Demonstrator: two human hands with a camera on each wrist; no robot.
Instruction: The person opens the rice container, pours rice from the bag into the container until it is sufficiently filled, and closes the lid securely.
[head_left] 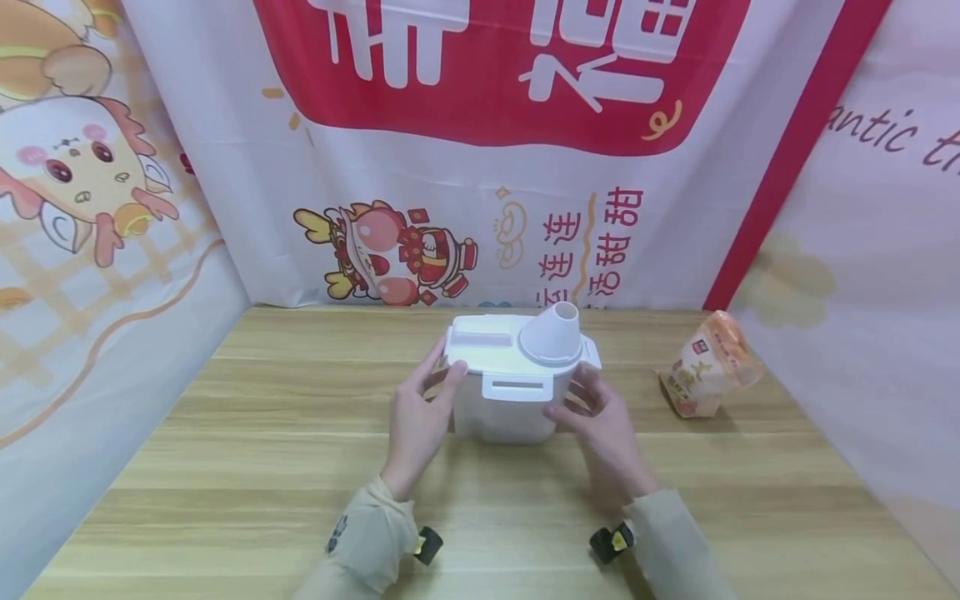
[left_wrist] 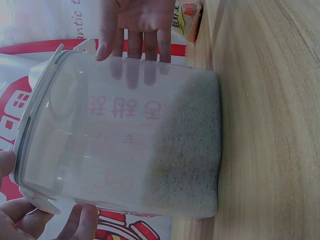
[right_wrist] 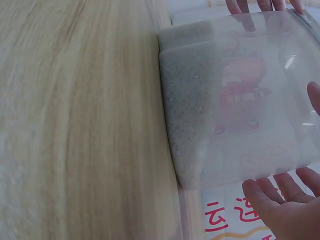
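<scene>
A clear grain storage container [head_left: 506,417] stands upright on the table. Pale, rice-like grains [left_wrist: 187,155] fill its lower part and slope up to one side in the left wrist view. On top is a white lid [head_left: 480,354] with a cone-shaped spout [head_left: 553,335] on its right half and a slotted clip [head_left: 517,388] hanging over the front. My left hand [head_left: 422,412] grips the upper left corner, thumb at the lid's edge, fingers by the side clip. On the right side, my right hand [head_left: 607,425] holds the wall, thumb on the front and fingers along the side.
An orange and white printed bag [head_left: 705,367] stands on the wooden table [head_left: 285,467], right of the container. Printed cloth [head_left: 495,208] hangs along the table's back edge, and patterned sheets flank both sides. A small black device sits at each wrist.
</scene>
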